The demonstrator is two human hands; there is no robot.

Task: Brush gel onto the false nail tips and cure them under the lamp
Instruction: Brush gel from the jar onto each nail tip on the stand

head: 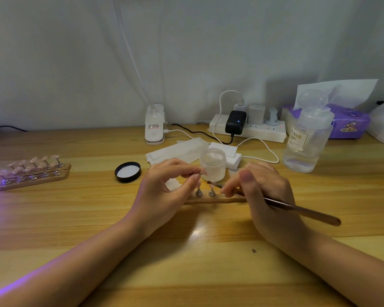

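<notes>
Right hand (268, 191) grips a thin brown brush (297, 209); left hand (166, 189) pinches a small pale nail tip (203, 172), mid-bench, beside 2 silver stands (205, 192).

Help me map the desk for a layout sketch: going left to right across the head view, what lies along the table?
Wooden rack of nail tips → black lid → left hand → gel jar → right hand → clear pump bottle → purple tissue box.
</notes>
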